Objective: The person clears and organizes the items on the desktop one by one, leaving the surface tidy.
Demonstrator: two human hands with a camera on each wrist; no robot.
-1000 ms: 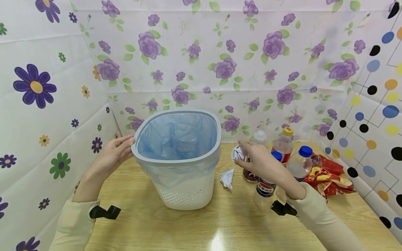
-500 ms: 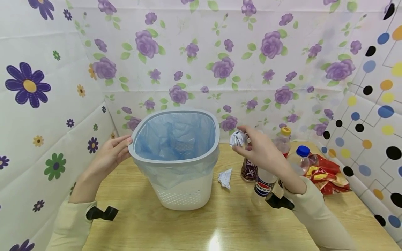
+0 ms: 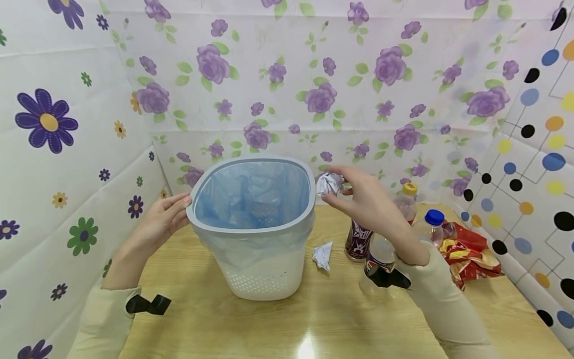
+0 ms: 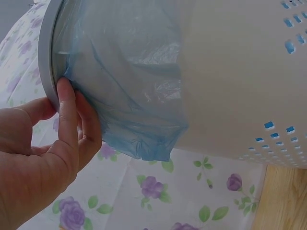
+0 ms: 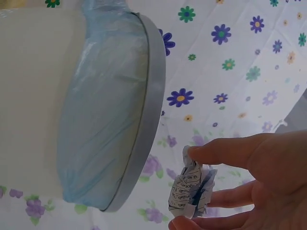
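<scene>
A white trash bin with a grey rim stands on the wooden table, lined with a blue plastic bag folded over its outside. My left hand pinches the left side of the rim; in the left wrist view its thumb and fingers close on the rim and bag edge. My right hand pinches a crumpled ball of printed paper beside the right side of the rim, above the table. The right wrist view shows the paper ball between thumb and fingertips. Another crumpled paper piece lies right of the bin.
Several plastic bottles stand at the right: a purple-labelled one, a Pepsi bottle partly behind the right wrist, a yellow-capped one and a blue-capped one. A red snack bag lies beyond them. Patterned cloths enclose the table.
My right hand has lifted the paper ball from among the bottles and carried it left and up to the bin's rim. My left hand has kept its place on the rim.
</scene>
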